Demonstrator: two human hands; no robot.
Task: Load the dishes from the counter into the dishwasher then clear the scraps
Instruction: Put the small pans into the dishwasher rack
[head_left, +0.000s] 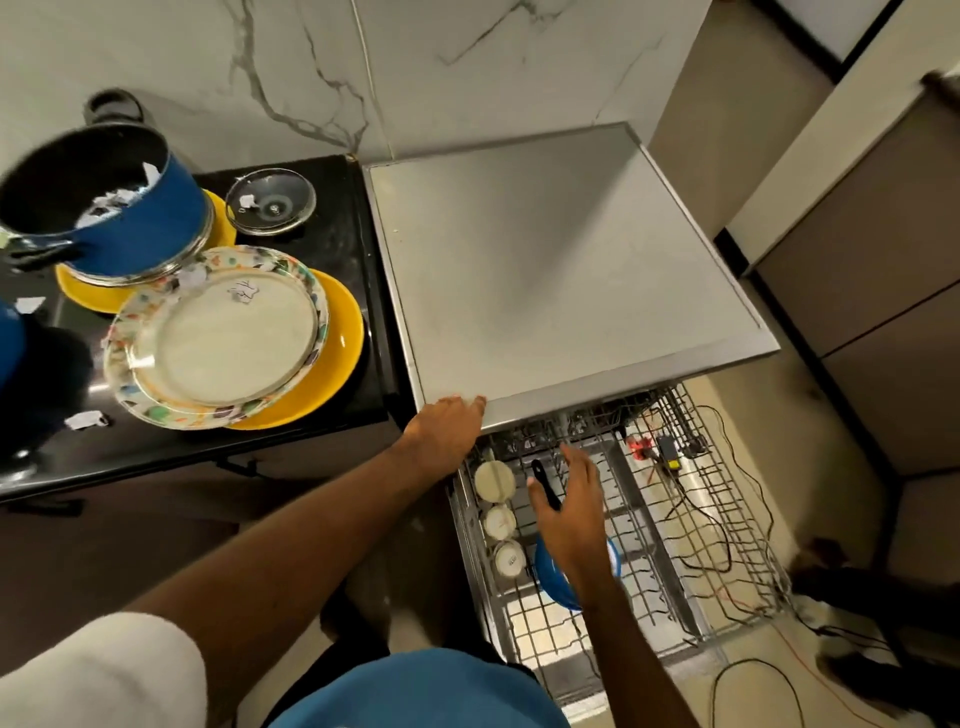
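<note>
Right hand (571, 514) is held spread over the rack (675, 519), gripping nothing; the blue pan (553, 582) lies beneath it. Left hand (447, 423) is rested flat on the dishwasher top (545, 270). Plates (218, 332), stacked well left of it, are judged stiff, breakable, slippery; best gripped at the rim.

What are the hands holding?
Nothing: left hand rests on the dishwasher top; right hand hangs open by the black handle of the blue pan.

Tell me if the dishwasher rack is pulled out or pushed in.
Pulled out: the rack juts forward from under the dishwasher top, cups showing.
</note>
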